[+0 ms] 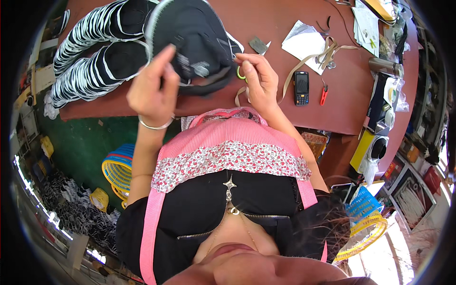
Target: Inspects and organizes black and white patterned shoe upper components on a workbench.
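Note:
A black fabric piece with a pale edge [194,35], rounded like a cap, is partly blurred at the table's near edge. In front of its left side is my left hand [154,92], forefinger and thumb stretched out and apart, the other fingers curled. My right hand [260,78] is closed in a pinch at the piece's right edge; what the fingertips grip is too small to make out. A green ring [241,72] shows against the right palm, the rest of it hidden. Long nested rows of black pieces with white edging [90,78] lie to the left.
On the reddish-brown table [342,111] are a black handheld scanner [301,88], red-handled snips [324,95], beige tape [289,78], white paper [304,42] and a dark flat block [258,45]. A metal flask [385,67] lies at right. Baskets [116,168] stand below left.

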{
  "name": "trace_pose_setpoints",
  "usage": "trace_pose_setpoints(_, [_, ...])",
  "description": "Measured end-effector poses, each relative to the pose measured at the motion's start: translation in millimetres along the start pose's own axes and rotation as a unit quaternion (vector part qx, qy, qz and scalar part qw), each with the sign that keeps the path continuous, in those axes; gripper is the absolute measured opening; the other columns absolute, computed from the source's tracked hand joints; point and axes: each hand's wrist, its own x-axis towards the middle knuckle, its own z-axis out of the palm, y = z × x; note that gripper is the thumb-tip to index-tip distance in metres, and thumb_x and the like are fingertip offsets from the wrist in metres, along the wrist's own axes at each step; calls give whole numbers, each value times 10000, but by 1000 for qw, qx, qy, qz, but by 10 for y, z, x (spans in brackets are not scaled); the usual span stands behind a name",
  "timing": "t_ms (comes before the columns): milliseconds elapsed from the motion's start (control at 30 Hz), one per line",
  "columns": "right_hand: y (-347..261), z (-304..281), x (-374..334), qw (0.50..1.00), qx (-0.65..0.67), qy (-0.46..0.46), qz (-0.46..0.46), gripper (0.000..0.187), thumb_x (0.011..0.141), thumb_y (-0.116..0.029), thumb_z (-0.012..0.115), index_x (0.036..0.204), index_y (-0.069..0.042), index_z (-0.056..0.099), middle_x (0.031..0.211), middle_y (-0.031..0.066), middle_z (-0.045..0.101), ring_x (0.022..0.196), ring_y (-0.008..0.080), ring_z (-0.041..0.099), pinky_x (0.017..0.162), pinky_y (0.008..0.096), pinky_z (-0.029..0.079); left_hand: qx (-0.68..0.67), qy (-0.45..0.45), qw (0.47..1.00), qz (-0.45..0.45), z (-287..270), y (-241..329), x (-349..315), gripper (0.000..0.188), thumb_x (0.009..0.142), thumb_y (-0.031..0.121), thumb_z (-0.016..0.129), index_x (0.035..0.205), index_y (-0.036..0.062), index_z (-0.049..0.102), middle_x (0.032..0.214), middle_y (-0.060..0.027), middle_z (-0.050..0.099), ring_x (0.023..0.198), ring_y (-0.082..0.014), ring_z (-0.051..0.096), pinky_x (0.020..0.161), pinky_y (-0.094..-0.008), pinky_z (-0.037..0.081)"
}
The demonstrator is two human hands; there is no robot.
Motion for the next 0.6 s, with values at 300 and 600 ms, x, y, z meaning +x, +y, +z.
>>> trace_pose_setpoints(300, [1033, -5, 122, 983, -177, -25, 37, 122, 931, -102, 680, 1026, -40, 725, 948, 117, 728, 873, 237, 703, 787, 352, 545, 158, -174, 950, -205, 480, -2184, -123, 273, 1005, 327, 606, 1253, 303, 718, 938, -176, 734, 854, -378, 726, 745, -439, 566])
trace_pose_setpoints(600, [1422, -52, 93, 946, -318, -18, -59, 234, 823, -110, 752, 1051, -76, 713, 1037, 94, 693, 1001, 305, 645, 871, 422, 511, -20, 85, 992, -93, 543, -1131, -277, 168, 943, 108, 682, 1095, 57, 733, 1053, -96, 743, 1004, -305, 664, 902, -383, 509])
